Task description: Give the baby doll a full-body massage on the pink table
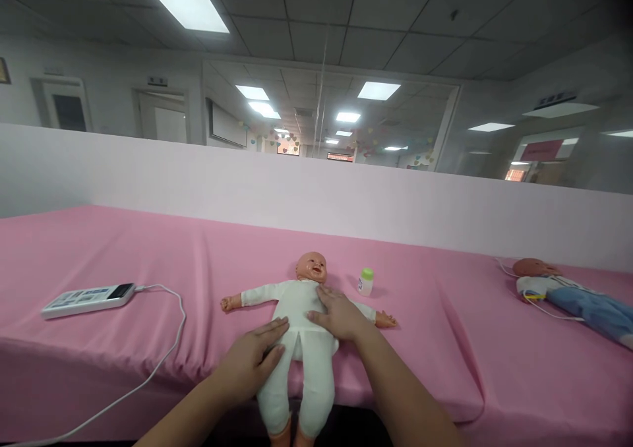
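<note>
A baby doll in a white suit lies on its back on the pink-covered table, arms spread and legs toward me. My left hand rests along the doll's hip and upper leg on the left, fingers stretched out. On the right side of its chest and belly lies my right hand, flat with the thumb apart. Neither hand grips anything. Just beyond the doll's arm on the right stands a small white bottle with a green cap.
To the left lies a white handheld device with a dark screen and a white cable. A second doll in blue and white lies at the far right with a cord around it. Behind the table runs a low white wall.
</note>
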Available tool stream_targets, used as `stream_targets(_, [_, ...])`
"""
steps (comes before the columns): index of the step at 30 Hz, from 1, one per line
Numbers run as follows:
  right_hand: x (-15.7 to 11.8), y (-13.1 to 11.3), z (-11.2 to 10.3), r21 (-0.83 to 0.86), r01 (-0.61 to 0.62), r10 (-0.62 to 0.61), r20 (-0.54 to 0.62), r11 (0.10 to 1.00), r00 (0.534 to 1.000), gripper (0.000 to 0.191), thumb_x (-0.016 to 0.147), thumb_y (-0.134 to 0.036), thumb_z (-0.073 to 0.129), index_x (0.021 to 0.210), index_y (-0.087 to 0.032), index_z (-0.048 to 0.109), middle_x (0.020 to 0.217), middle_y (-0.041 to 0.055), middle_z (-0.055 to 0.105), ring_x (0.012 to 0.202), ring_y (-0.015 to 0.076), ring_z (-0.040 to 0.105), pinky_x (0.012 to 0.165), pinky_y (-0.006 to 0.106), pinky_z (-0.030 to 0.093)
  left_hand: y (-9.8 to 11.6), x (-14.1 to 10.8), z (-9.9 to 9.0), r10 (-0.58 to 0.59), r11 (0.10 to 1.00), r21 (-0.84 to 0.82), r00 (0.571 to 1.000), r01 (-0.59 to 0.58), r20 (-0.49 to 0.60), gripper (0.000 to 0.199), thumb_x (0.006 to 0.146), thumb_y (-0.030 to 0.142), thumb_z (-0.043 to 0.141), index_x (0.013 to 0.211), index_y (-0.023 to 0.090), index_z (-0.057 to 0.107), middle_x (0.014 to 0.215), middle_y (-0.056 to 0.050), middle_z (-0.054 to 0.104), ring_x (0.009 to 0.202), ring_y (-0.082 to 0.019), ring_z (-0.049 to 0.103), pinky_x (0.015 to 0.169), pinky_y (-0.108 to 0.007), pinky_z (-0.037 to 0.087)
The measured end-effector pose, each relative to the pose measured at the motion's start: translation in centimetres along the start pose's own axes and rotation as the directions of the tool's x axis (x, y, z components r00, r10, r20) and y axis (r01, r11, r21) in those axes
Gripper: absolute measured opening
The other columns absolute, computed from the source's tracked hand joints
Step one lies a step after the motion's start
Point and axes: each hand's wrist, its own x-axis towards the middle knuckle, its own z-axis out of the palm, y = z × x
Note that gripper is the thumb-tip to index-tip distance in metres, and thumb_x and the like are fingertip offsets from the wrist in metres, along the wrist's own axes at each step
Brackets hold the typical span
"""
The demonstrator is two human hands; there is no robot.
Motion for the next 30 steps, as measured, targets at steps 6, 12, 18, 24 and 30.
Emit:
stream_targets(6, [-0.5, 1.9, 0.6, 0.02, -0.099, 0.101, -0.074, 0.995, 0.992, 0.076, 0.106, -0.058, 0.043, 0.164, -0.009, 0.036, 0.167, 0.017, 0.036, 0.157, 0.0327, 0.032, 0.13, 0.05, 0.018, 1.7, -0.3, 0.0, -0.03, 0.988, -0.154, 0.999, 0.033, 0.023, 0.047, 0.1, 0.046, 0.061, 0.146, 0.036, 0.064, 0.157, 0.001, 0.054, 0.151, -0.032, 0.044, 0.132, -0.051, 0.025])
stream_targets(12, [-0.8, 1.8, 0.3, 0.063, -0.034, 0.041, -0.107, 0.997, 0.993, 0.071, 0.104, -0.053, 0.049, 0.162, -0.014, 0.041, 0.166, 0.0136, 0.041, 0.154, 0.0308, 0.039, 0.127, 0.045, 0.027, 5.3, 2.5, -0.6, 0.171, 0.979, -0.153, 0.957, -0.138, 0.234, 0.044, 0.101, 0.039, 0.06, 0.145, 0.035, 0.065, 0.155, -0.003, 0.057, 0.149, -0.035, 0.048, 0.131, -0.056, 0.021])
stream_targets(18, [-0.5, 2.3, 0.7, 0.025, -0.039, 0.04, -0.05, 0.999, 0.998, 0.075, 0.106, -0.054, 0.044, 0.164, -0.008, 0.033, 0.168, 0.0178, 0.034, 0.157, 0.0319, 0.031, 0.13, 0.049, 0.021, 2.3, 9.2, -0.7, 0.169, 0.983, -0.117, 0.941, -0.14, 0.294, 0.048, 0.097, 0.048, 0.063, 0.141, 0.03, 0.069, 0.155, -0.004, 0.057, 0.151, -0.036, 0.043, 0.131, -0.053, 0.021])
stream_targets(24, [-0.4, 2.6, 0.8, 0.043, -0.041, 0.042, -0.034, 0.998, 0.999, 0.076, 0.106, -0.054, 0.044, 0.166, -0.008, 0.03, 0.17, 0.017, 0.031, 0.159, 0.0313, 0.027, 0.131, 0.05, 0.017, -1.8, 13.0, -0.2, 0.126, 0.992, 0.008, 0.976, -0.129, 0.18, 0.062, 0.091, 0.062, 0.066, 0.14, 0.024, 0.069, 0.158, -0.01, 0.052, 0.151, -0.036, 0.044, 0.13, -0.048, 0.026])
stream_targets(30, [-1.0, 1.9, 0.4, 0.079, -0.056, 0.061, -0.061, 0.995, 0.996, 0.072, 0.106, -0.049, 0.048, 0.165, -0.012, 0.032, 0.17, 0.0133, 0.031, 0.159, 0.0292, 0.027, 0.132, 0.048, 0.019, -5.2, 12.1, 0.1, -0.01, 0.996, -0.088, 1.0, 0.008, -0.016, 0.062, 0.091, 0.064, 0.065, 0.139, 0.025, 0.069, 0.156, -0.008, 0.056, 0.152, -0.031, 0.044, 0.131, -0.041, 0.022])
